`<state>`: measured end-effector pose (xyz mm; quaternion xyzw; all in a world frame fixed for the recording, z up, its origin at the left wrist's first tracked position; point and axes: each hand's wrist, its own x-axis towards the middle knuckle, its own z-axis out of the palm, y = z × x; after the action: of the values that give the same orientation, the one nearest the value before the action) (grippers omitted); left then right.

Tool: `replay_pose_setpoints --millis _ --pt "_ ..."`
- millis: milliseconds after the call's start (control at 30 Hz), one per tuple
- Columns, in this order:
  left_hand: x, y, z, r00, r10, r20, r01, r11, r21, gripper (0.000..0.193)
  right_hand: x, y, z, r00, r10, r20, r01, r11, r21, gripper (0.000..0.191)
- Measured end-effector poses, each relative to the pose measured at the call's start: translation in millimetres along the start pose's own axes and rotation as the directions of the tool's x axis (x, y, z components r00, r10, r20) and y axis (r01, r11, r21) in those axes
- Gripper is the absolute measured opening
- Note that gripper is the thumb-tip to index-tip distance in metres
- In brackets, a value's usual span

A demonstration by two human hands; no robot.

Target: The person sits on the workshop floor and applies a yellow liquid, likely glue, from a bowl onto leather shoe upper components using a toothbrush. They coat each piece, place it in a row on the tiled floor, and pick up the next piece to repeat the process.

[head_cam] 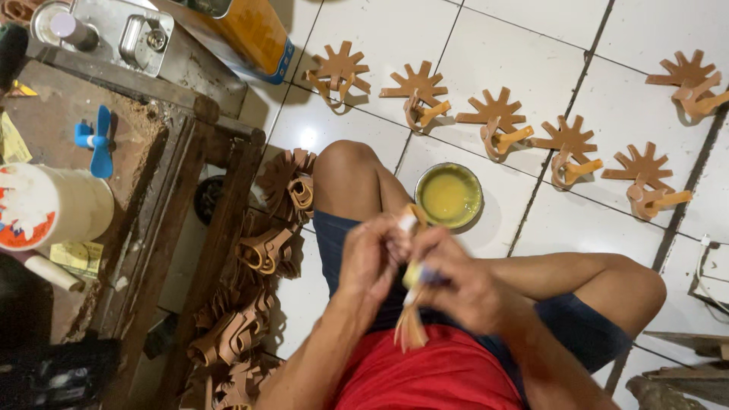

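Seen from the head camera, both hands are blurry, so small parts are hard to make out. The left hand (370, 258) curls its fingers around a tan leather piece with thin strips (411, 323) hanging down over the red shirt (433, 376). The right hand (456, 277) pinches a small brush with a yellow tip (414, 275) against that piece — the brush is mostly hidden by the fingers.

Just past the hands, a round metal tin of yellow glue (449, 195) sits on the white tiled floor (531, 61). Beyond it lie brown star-shaped leather pieces with loops (493, 121) in a row, flat and spiky. A heap of the same brown pieces (250, 304) is piled by the left knee, partly cut off at the bottom edge. The worn wooden surface (83, 114) on the left holds a little blue fan (97, 140) and a white plastic tub (49, 205).
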<state>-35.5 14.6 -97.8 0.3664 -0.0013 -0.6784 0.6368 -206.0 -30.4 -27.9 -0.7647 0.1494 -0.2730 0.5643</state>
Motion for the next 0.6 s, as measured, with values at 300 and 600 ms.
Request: replay_pose_setpoints --millis 300,600 --pt "-9.2 36.2 -4.6 0.973 0.128 0.191 -0.202 0.87 0.449 0.018 -19.6 21.4 -23.8 0.887 0.383 -0.258 -0.096 0.7 0.708 0.015" --pt "-14.4 32.6 10.5 0.968 0.089 0.236 -0.203 0.832 0.516 0.013 -19.3 24.7 -28.0 0.836 0.43 -0.343 -0.131 0.762 0.635 0.017"
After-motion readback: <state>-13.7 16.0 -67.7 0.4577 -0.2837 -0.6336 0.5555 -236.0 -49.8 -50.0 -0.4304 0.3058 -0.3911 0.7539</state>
